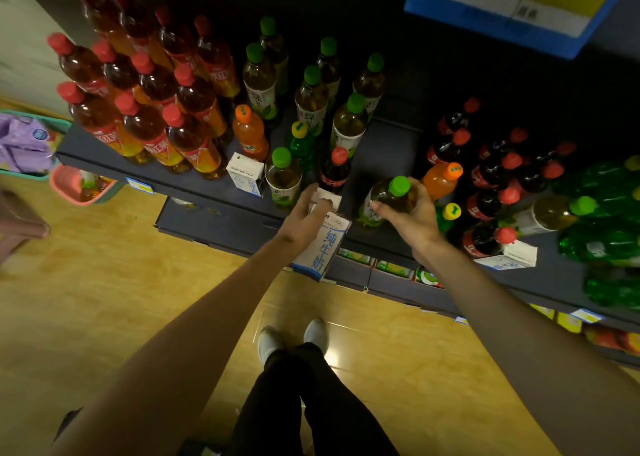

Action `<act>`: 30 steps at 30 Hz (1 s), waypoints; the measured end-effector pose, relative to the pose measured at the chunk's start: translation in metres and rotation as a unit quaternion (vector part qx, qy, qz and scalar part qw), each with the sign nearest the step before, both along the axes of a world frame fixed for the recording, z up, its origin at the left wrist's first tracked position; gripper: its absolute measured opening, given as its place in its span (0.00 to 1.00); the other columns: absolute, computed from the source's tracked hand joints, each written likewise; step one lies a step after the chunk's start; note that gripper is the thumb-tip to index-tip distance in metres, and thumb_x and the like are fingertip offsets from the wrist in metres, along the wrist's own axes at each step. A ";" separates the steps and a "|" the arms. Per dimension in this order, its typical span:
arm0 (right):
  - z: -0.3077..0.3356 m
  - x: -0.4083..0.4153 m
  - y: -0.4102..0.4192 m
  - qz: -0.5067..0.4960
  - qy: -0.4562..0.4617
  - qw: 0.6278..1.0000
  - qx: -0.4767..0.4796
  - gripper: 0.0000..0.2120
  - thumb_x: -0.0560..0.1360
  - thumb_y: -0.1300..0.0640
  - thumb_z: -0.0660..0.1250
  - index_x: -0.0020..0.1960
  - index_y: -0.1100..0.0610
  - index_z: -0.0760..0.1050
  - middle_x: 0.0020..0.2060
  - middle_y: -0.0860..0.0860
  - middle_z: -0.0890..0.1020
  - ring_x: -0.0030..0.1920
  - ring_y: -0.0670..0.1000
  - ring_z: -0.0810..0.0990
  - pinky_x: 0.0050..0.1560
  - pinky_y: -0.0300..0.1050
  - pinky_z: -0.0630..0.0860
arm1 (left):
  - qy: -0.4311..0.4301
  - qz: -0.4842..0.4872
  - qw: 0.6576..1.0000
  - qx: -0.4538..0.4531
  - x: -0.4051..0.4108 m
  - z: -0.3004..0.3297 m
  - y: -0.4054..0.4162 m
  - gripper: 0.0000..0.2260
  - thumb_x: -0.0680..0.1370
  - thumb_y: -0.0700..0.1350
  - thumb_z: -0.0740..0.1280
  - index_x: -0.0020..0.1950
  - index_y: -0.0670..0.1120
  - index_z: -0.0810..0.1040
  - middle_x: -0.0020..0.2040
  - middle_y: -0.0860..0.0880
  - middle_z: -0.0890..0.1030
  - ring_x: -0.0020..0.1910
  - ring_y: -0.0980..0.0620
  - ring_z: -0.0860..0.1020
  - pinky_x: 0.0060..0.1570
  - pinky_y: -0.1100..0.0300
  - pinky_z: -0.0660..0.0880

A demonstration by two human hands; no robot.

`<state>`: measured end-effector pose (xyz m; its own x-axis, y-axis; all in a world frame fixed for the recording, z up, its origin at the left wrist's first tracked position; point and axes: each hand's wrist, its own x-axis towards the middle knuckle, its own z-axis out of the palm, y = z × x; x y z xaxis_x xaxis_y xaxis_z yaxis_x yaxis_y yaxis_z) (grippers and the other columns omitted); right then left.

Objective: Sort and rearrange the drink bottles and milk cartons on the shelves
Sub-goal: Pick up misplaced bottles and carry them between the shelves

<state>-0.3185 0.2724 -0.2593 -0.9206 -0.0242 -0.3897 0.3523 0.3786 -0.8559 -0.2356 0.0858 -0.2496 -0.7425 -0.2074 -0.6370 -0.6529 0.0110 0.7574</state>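
Head view: at centre frame the left hand (304, 220) grips a white milk carton (323, 248) by its top, the carton hanging off the front edge of the dark shelf (388, 147). Just right, the right hand (414, 213) wraps the shoulder of a green-capped tea bottle (389, 199), tilted at the shelf front. A cola bottle (334, 173) stands close behind the carton. With both hands full, I judge a swing could topple it, or the carton could slip from its narrow top hold.
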 end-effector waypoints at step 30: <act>0.019 0.013 -0.040 0.052 0.065 0.996 -0.015 0.13 0.72 0.63 0.74 0.54 0.56 0.76 0.46 0.51 0.80 0.48 0.47 0.78 0.48 0.34 0.76 | -0.067 -0.113 0.982 -0.136 0.037 0.003 -0.036 0.15 0.81 0.56 0.56 0.62 0.51 0.74 0.51 0.42 0.76 0.44 0.49 0.72 0.49 0.54 0.68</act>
<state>-0.3052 0.2320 -0.2401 -0.9552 -0.1313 -0.2651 0.1983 0.3808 -0.9032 -0.1985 0.0500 -0.2462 -0.7016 -0.2234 -0.6766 -0.7049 0.3562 0.6134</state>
